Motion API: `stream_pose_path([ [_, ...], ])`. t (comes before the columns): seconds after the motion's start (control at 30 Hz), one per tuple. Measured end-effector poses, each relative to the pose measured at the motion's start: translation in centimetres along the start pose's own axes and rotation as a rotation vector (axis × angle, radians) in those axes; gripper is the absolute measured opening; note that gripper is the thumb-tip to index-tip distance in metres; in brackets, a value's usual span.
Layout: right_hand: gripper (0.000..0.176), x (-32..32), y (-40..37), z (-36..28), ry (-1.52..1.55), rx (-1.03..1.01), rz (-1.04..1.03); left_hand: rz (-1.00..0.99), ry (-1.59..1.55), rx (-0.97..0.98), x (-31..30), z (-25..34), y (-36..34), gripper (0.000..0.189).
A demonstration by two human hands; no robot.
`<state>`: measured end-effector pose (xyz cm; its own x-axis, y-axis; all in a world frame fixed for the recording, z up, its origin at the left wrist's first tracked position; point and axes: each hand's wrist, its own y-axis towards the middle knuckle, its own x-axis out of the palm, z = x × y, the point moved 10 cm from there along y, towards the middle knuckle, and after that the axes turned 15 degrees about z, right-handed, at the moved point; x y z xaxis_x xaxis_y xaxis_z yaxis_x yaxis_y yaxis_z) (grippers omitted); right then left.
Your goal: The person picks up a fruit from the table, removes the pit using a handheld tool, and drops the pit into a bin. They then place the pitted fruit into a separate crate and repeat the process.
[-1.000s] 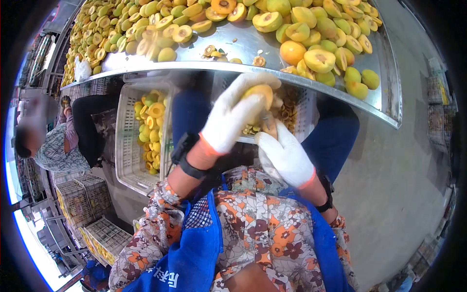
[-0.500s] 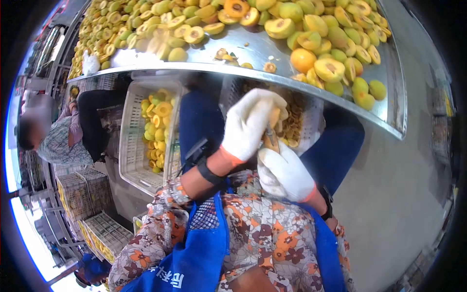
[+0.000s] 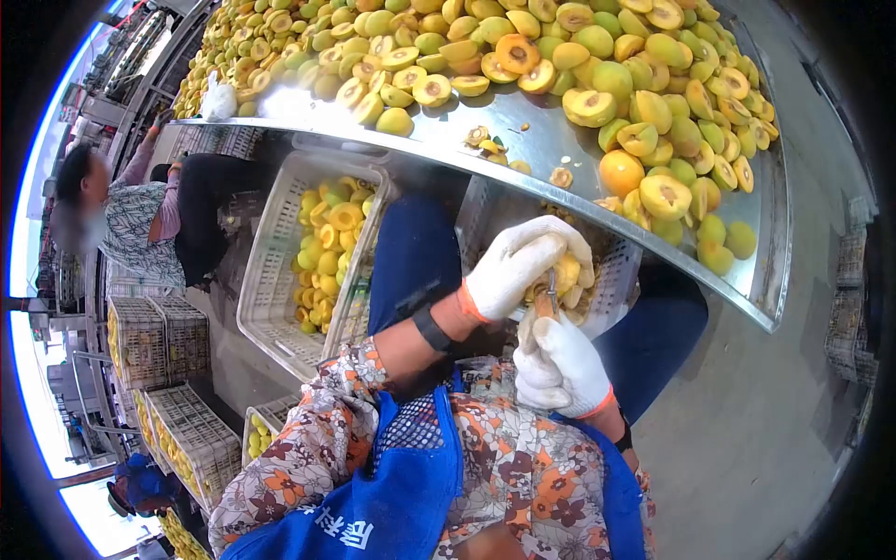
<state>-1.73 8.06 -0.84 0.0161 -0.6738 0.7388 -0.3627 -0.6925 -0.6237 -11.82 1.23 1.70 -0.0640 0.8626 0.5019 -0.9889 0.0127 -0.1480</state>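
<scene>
Two gloved hands meet right of the frame's centre: the left hand (image 3: 527, 266) curls around one fruit (image 3: 567, 271), and the right hand (image 3: 567, 369) grips one tool (image 3: 545, 303) by its handle, metal tip at the flesh. Slick flesh could make the tip skid into the left glove, whose fingers lie close by. Left to right: one crate (image 3: 269, 257) at centre-left, one bench (image 3: 439, 126) across the top carrying uncountable fruit halves (image 3: 590, 107), one second crate (image 3: 614, 280) behind the hands.
</scene>
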Motion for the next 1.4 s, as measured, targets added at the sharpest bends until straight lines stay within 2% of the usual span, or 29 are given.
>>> stream_pose_path([
  [0.07, 0.020, 1.6, -0.5, 0.8, 0.157, 0.149, -0.230, -0.173, 0.185, 0.084, 0.4, 1.2, -0.1, 0.035],
  [0.1, 0.020, 1.6, -0.4, 0.6, 0.156, 0.139, -0.224, -0.272, 0.270, 0.136, 0.8, 1.7, 0.1, 0.035],
  [0.17, 0.023, 2.4, -0.4, 0.4, 0.027, 0.071, -0.255, -0.225, 0.018, 0.109, 1.0, 2.1, -0.4, 0.037],
  [0.23, 0.019, 2.8, -0.1, -0.4, -0.005, 0.044, -0.208, 0.002, -0.168, 0.145, 0.3, 2.1, -0.5, 0.044],
  [0.3, 0.015, 2.0, 0.8, -0.7, -0.284, -0.084, -0.059, 0.308, -0.500, -0.010, -2.5, 0.8, -0.5, 0.043],
  [0.37, 0.015, 0.7, 0.9, -0.9, -0.348, -0.140, 0.025, 0.504, -0.637, 0.031, -7.5, 2.7, 0.1, 0.036],
  [0.4, 0.016, -0.4, 1.1, -1.2, -0.426, -0.186, 0.100, 0.678, -0.414, 0.207, -10.9, 5.6, -0.8, 0.028],
  [0.43, 0.016, -1.3, 1.2, -1.9, -0.507, -0.238, 0.173, 0.540, -0.280, 0.255, -14.0, 8.0, -0.7, 0.026],
  [0.5, 0.021, -4.3, 1.2, -2.4, -0.592, -0.187, 0.274, 0.821, 0.744, 0.629, -18.8, 14.9, -3.3, 0.030],
  [0.57, 0.026, -7.1, 2.0, -2.8, -0.688, -0.282, 0.377, 0.912, 1.788, 0.516, -20.0, 17.4, -2.9, 0.032],
  [0.6, 0.029, -7.7, 2.1, -2.4, -0.657, -0.254, 0.367, 0.889, 2.300, 0.793, -17.1, 17.7, -2.8, 0.033],
  [0.63, 0.029, -8.1, 2.5, -2.0, -0.653, -0.256, 0.367, 0.849, 2.106, 0.910, -16.6, 18.0, -1.8, 0.034],
  [0.7, 0.031, -7.8, 3.5, -2.0, -0.761, -0.347, 0.333, 0.757, 1.608, 0.806, -12.2, 16.5, 2.2, 0.039],
  [0.73, 0.020, -6.6, 3.2, -2.2, -0.730, -0.313, 0.363, 0.594, 1.512, 0.811, -9.2, 14.4, 4.6, 0.041],
  [0.77, 0.022, -5.8, 2.8, -2.6, -0.721, -0.286, 0.386, 0.434, 1.410, 0.823, -6.0, 12.6, 7.2, 0.043],
  [0.83, 0.023, -6.8, 4.1, -2.7, -0.855, -0.442, 0.391, 0.293, 1.419, 0.928, -0.1, 9.5, 10.9, 0.050],
  [0.87, 0.028, -6.9, 3.8, -2.9, -0.964, -0.422, 0.435, 0.255, 1.461, 0.865, 2.0, 8.0, 12.9, 0.051],
  [0.93, 0.031, -6.7, 3.1, -3.5, -1.032, -0.474, 0.476, 0.212, 1.496, 0.802, 2.8, 6.8, 16.2, 0.053],
  [1.0, 0.039, -7.4, 2.4, -3.9, -1.132, -0.500, 0.541, 0.087, 1.595, 0.895, 3.6, 5.4, 18.6, 0.052],
  [1.03, 0.039, -7.8, 2.2, -3.8, -1.128, -0.502, 0.546, 0.081, 1.593, 0.898, 3.3, 5.3, 18.7, 0.052],
  [1.1, 0.039, -9.1, 1.9, -3.9, -1.166, -0.492, 0.574, 0.202, 1.279, 0.662, 1.1, 7.6, 17.3, 0.049],
  [1.13, 0.039, -9.4, 1.5, -4.7, -1.171, -0.506, 0.568, 0.218, 1.147, 0.650, -0.3, 8.3, 16.0, 0.050],
  [1.17, 0.030, -9.2, 1.7, -3.2, -0.678, -0.278, 0.341, 0.190, 1.001, 0.514, -0.7, 8.8, 13.8, 0.051],
  [1.2, 0.022, -7.1, 1.1, -1.6, -0.187, -0.042, 0.111, 0.121, 0.707, 0.372, -1.2, 8.6, 11.7, 0.053],
  [1.23, 0.013, -4.1, -0.9, -3.7, -0.054, -0.160, 0.133, 0.048, 0.677, 0.343, -1.5, 8.8, 9.6, 0.054],
  [1.27, 0.013, -3.8, -0.8, -4.6, -0.095, -0.232, 0.156, 0.029, 0.611, 0.292, -1.9, 8.4, 7.4, 0.056],
  [1.3, 0.014, -3.4, -0.7, -5.6, -0.136, -0.307, 0.179, 0.041, 0.413, 0.046, -3.3, 6.4, 5.6, 0.060],
  [1.33, 0.014, -2.5, -0.5, -5.7, -0.141, -0.312, 0.178, 0.024, 0.333, -0.028, -3.6, 5.4, 4.0, 0.064],
  [1.4, 0.016, -1.5, 0.1, -6.1, -0.411, -0.391, 0.324, -0.048, 0.300, 0.073, -3.4, 5.1, 2.1, 0.065],
])
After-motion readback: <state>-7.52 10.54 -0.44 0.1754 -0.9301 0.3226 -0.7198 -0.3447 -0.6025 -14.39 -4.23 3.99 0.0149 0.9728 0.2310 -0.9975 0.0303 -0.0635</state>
